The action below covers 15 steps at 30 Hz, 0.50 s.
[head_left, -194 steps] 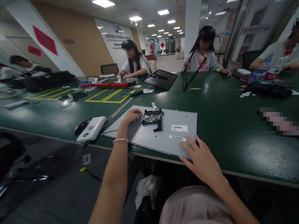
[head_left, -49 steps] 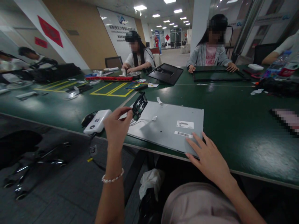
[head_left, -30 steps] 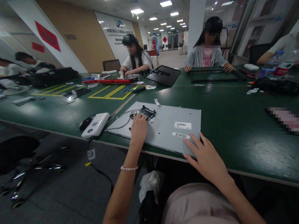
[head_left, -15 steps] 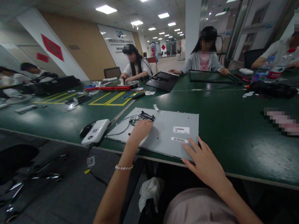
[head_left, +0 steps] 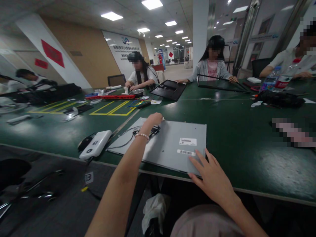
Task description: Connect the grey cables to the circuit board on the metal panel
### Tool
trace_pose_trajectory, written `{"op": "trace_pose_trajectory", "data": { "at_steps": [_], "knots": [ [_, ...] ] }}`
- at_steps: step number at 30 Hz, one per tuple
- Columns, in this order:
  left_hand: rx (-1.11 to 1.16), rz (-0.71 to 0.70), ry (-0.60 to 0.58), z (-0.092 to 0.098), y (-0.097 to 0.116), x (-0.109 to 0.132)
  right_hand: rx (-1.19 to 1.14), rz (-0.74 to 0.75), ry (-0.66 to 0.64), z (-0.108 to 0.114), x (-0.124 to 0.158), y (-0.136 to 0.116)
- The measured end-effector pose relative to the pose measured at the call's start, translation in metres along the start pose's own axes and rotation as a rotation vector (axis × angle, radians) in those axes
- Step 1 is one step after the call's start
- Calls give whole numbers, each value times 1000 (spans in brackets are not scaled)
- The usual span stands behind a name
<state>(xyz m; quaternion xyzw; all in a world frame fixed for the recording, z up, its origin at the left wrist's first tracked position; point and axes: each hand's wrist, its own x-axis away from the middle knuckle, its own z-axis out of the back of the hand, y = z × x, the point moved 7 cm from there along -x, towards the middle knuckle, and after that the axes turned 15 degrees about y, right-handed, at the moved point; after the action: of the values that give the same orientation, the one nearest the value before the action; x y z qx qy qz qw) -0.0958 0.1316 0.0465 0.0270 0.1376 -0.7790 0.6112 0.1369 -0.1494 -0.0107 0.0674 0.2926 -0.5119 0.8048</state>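
A flat grey metal-backed display panel (head_left: 172,135) lies on the table before me, with two white labels (head_left: 187,142) on its right part. My left hand (head_left: 155,119) reaches across to the panel's back edge, its fingers closed on a small white strip (head_left: 163,118) that is mostly covered. Under my left wrist is a small circuit board (head_left: 155,131), partly hidden, with thin dark cables (head_left: 125,140) running left from it. My right hand (head_left: 212,174) is open, fingers spread, resting on the panel's front right corner.
A white power bank (head_left: 96,144) lies left of the panel near the green table's (head_left: 237,131) front edge. Across the table, co-workers sit by a black panel (head_left: 168,90) and a black frame (head_left: 222,87). Bottles (head_left: 281,80) stand at the back right.
My left hand has moved from the circuit board away from me to the panel's back edge, over the white strip. My right hand stays at the corner. The view has shifted slightly.
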Motion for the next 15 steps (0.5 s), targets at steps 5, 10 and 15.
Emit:
{"op": "trace_pose_trajectory", "data": {
  "at_steps": [5,10,15],
  "knots": [
    [108,49,66,-15,-12,11,-12,5,9,0,0,0],
    [265,-90,93,-19,-6,24,-22,-7,11,0,0,2],
    [291,-77,-83,-31,-4,24,-27,-20,-3,0,-1,3]
  ]
}}
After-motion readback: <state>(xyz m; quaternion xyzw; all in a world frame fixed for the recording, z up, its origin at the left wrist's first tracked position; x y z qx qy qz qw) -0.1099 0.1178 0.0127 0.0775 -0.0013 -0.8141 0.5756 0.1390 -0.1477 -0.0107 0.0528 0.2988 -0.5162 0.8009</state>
